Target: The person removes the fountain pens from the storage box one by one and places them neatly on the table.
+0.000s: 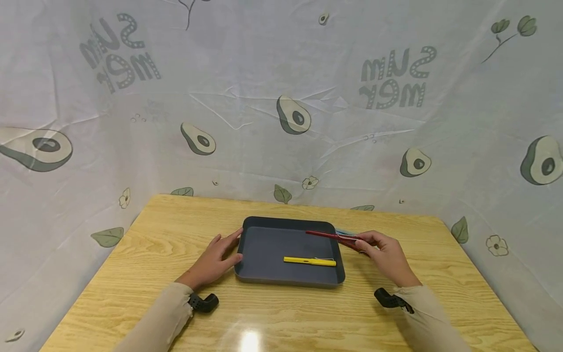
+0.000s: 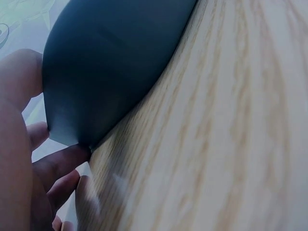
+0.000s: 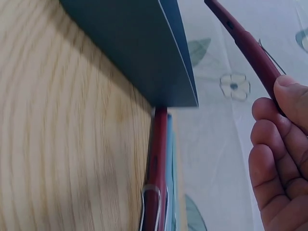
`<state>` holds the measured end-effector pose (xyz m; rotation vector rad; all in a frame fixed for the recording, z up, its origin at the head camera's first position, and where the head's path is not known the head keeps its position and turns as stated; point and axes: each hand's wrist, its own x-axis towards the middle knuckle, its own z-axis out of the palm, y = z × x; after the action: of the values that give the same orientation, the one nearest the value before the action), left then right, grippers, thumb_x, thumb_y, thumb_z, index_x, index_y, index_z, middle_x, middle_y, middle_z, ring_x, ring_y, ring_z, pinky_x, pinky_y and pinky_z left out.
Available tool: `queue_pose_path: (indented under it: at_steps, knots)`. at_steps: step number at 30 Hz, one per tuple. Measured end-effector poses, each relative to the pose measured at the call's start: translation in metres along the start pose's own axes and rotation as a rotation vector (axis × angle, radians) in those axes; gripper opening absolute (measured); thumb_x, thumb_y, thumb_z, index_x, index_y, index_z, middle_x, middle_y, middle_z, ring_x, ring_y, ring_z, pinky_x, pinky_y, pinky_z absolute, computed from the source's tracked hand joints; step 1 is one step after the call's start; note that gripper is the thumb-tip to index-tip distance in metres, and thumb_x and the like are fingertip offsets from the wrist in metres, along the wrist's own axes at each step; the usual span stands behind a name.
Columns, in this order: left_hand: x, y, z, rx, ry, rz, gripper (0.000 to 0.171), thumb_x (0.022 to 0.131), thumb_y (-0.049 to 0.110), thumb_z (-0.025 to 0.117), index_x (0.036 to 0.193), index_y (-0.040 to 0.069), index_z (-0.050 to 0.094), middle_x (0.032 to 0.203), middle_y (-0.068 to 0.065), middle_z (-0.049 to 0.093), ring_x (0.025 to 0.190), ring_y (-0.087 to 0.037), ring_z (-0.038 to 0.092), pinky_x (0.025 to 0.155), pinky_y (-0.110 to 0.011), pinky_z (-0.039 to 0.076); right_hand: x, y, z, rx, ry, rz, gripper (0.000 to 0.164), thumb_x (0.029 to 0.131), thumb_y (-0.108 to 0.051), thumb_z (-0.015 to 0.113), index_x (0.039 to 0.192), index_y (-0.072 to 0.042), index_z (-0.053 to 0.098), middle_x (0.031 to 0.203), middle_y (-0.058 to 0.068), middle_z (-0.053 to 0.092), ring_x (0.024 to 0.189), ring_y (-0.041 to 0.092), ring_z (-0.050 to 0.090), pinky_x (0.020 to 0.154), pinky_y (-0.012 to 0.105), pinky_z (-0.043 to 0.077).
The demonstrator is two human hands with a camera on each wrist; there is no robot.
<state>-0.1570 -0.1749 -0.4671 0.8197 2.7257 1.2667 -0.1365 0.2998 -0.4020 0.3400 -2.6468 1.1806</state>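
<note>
A yellow pen (image 1: pixel 309 261) lies in the dark grey tray (image 1: pixel 268 249), near its right front. My right hand (image 1: pixel 383 252) pinches a dark red pen (image 1: pixel 320 234) between thumb and fingers, and its far end reaches over the tray's right rim. Below that hand, a second red pen (image 3: pixel 155 168) lies on the table right beside the tray, with a light blue pen (image 3: pixel 169 159) along it. At the tray's left side, my left hand (image 1: pixel 216 259) rests its spread fingers and thumb against the rim and outer wall.
The wooden table (image 1: pixel 272 313) carries the tray near its middle. Behind it and at both sides hangs a pale cloth (image 1: pixel 246 161) printed with avocados and leaves. Black wrist mounts (image 1: pixel 204 303) sit on both sleeves.
</note>
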Motion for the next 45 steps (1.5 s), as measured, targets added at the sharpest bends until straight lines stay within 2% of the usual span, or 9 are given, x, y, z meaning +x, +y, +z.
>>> queue_pose_path:
  at_steps: [5, 7, 13, 20, 25, 35, 45]
  knots:
    - [-0.002, -0.003, 0.000, -0.002, 0.012, 0.006, 0.071, 0.106, 0.034, 0.061, 0.165, 0.013, 0.028, 0.161, -0.013, 0.043, 0.141, -0.033, 0.051, 0.127, -0.060, 0.003, 0.001, 0.012, -0.010, -0.042, 0.022, 0.022, 0.021, 0.103, -0.024, 0.067, 0.116, -0.010, 0.075, 0.093, 0.011, 0.074, 0.069, 0.012, 0.055, 0.056, 0.026, 0.044]
    - [-0.003, -0.005, 0.000, 0.003, 0.017, 0.009, 0.071, 0.106, 0.033, 0.062, 0.165, 0.013, 0.029, 0.161, -0.014, 0.044, 0.141, -0.033, 0.051, 0.127, -0.060, 0.004, 0.001, 0.017, -0.014, -0.059, 0.026, 0.029, 0.021, 0.104, -0.025, 0.066, 0.116, -0.009, 0.075, 0.093, 0.012, 0.073, 0.066, 0.013, 0.052, 0.055, 0.027, 0.042]
    - [-0.006, -0.006, -0.001, 0.027, 0.018, 0.006, 0.071, 0.106, 0.035, 0.061, 0.165, 0.013, 0.029, 0.161, -0.012, 0.044, 0.141, -0.032, 0.052, 0.127, -0.061, 0.005, 0.003, 0.025, -0.024, -0.078, 0.042, 0.047, 0.022, 0.105, -0.025, 0.065, 0.115, -0.008, 0.075, 0.099, 0.015, 0.076, 0.083, 0.023, 0.068, 0.063, 0.024, 0.049]
    - [-0.007, -0.005, -0.001, 0.018, 0.023, -0.002, 0.070, 0.105, 0.031, 0.063, 0.165, 0.013, 0.030, 0.162, -0.012, 0.042, 0.141, -0.032, 0.051, 0.126, -0.062, 0.005, 0.008, 0.035, -0.030, -0.090, 0.074, 0.071, 0.026, 0.105, -0.024, 0.065, 0.117, -0.004, 0.075, 0.100, 0.017, 0.074, 0.077, 0.020, 0.065, 0.058, 0.024, 0.047]
    - [-0.006, -0.004, 0.000, 0.017, 0.022, -0.004, 0.070, 0.105, 0.031, 0.062, 0.165, 0.014, 0.029, 0.162, -0.011, 0.042, 0.142, -0.031, 0.051, 0.126, -0.062, 0.005, 0.013, 0.043, -0.032, -0.147, 0.062, 0.096, 0.029, 0.105, -0.026, 0.064, 0.120, -0.003, 0.074, 0.106, 0.015, 0.074, 0.087, 0.024, 0.068, 0.065, 0.024, 0.052]
    - [-0.003, -0.003, 0.001, 0.018, 0.027, -0.004, 0.070, 0.105, 0.031, 0.063, 0.164, 0.012, 0.030, 0.161, -0.013, 0.044, 0.142, -0.032, 0.051, 0.127, -0.061, 0.006, 0.030, 0.064, -0.031, -0.189, 0.011, 0.143, 0.035, 0.106, -0.032, 0.061, 0.124, -0.004, 0.073, 0.115, 0.017, 0.074, 0.097, 0.031, 0.068, 0.077, 0.039, 0.057]
    - [-0.001, 0.001, 0.001, 0.024, 0.020, 0.000, 0.070, 0.105, 0.034, 0.062, 0.164, 0.012, 0.031, 0.160, -0.012, 0.045, 0.142, -0.031, 0.051, 0.127, -0.061, 0.007, 0.035, 0.077, -0.029, -0.227, -0.049, 0.111, 0.025, 0.103, -0.018, 0.067, 0.122, -0.003, 0.073, 0.111, 0.017, 0.075, 0.096, 0.033, 0.070, 0.079, 0.050, 0.060]
